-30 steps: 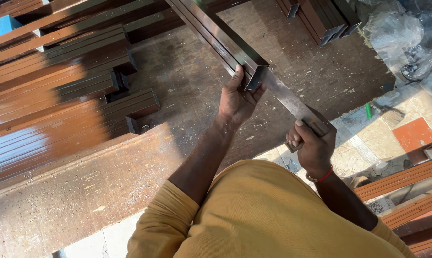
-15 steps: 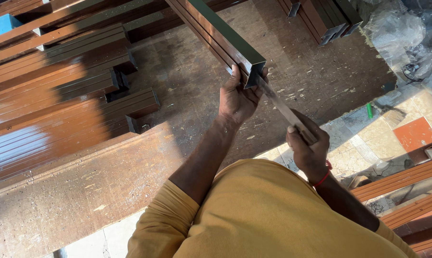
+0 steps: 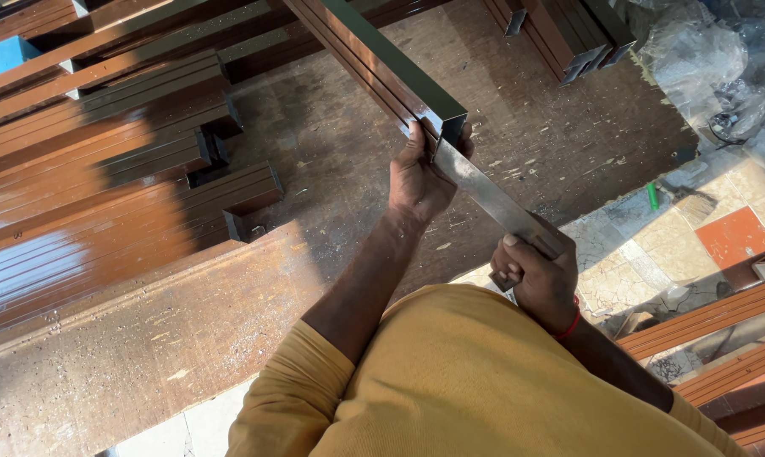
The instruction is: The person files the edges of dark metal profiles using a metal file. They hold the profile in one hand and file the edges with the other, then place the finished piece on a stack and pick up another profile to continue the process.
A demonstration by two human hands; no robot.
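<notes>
Long brown rectangular metal tube runs from top centre of the frame down to its open cut end just above centre. Flat steel strip sticks out of that end, slanting down toward lower right. Your left hand is wrapped around the tube's cut end, fingers curled closed on it, thumb against the side. Your right hand is fisted tight around the strip's lower end, red band at the wrist. Both sit over a scuffed brown workbench, metal chips scattered across it. Stack of matching brown tubes lies on the left side of the frame, well apart from your hands. More tube ends at top right. Crumpled clear plastic sheet in the upper right corner; tiled floor at right.
</notes>
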